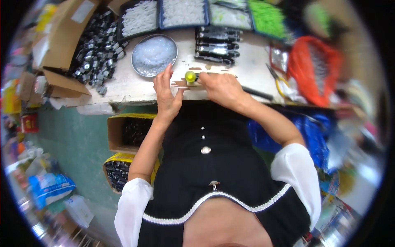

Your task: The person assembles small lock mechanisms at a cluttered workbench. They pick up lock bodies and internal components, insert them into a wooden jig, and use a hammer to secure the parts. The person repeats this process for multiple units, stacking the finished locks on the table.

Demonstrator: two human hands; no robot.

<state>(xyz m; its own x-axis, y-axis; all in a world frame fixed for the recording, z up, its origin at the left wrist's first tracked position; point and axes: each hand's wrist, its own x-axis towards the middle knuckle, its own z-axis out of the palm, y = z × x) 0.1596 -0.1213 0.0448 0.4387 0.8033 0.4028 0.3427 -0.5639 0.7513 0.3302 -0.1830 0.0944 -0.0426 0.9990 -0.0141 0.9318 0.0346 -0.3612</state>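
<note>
My right hand [222, 88] is closed around what looks like a small mallet. Its round yellow-green head [190, 76] shows left of my fingers, and a black handle [258, 93] runs out to the right. Over the table's front edge, my left hand [166, 96] is raised with thumb and fingers apart and nothing visible in it. Its fingertips are next to the rim of a round metal dish [132, 61] full of small translucent pieces. Beyond my right hand lies a stack of black and silver pen-like pieces [217, 45].
At the far edge, trays hold white parts [140, 18] and green parts [266, 18]. A cardboard box [61, 41] spills black and silver caps [96, 53] at the left. Yellow-handled scissors [282, 86] and a red plastic bag [298, 68] lie right. Boxes [115, 133] stand below the table.
</note>
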